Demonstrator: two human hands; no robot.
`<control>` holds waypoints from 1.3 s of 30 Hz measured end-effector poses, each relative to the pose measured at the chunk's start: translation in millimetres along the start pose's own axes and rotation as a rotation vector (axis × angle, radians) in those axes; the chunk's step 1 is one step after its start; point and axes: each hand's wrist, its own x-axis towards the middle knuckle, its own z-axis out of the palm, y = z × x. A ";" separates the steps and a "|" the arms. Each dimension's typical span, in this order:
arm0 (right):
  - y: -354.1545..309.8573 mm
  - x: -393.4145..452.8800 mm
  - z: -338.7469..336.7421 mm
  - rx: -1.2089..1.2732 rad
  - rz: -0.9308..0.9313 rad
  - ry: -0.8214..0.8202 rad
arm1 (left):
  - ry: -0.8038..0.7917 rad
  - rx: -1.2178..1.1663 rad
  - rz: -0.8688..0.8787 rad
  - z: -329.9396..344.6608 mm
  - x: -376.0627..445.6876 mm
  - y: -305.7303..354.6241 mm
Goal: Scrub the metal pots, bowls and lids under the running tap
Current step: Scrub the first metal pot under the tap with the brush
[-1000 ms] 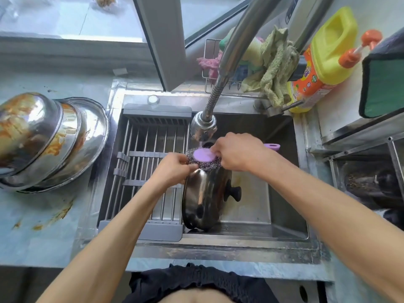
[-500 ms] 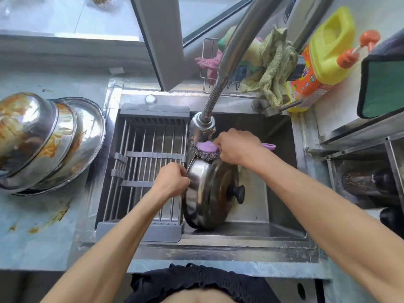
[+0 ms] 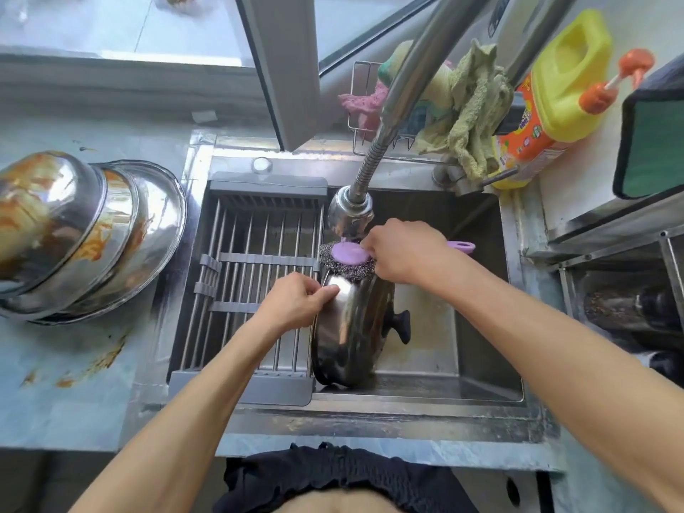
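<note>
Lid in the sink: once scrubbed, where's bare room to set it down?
Free: the drying rack over the sink's left half, bare bars left of the lid; the sink floor right of the lid's knob. Counter in front of the stacked dirty bowls is bare but sauce-smeared. Crowded: back ledge with cloths and detergent bottle.

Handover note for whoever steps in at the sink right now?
Left hand grips the rim of the pot lid, held on edge in the sink.
Right hand holds the purple-handled scrubber on the lid's top edge, under the tap head.
Done: nothing visibly finished.
Left: finish this lid, then the three greasy bowls stacked on the counter to the left.
</note>
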 end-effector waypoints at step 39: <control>1.7 10.9 -1.6 -0.021 0.016 0.011 | 0.124 0.050 -0.072 -6.0 13.4 29.3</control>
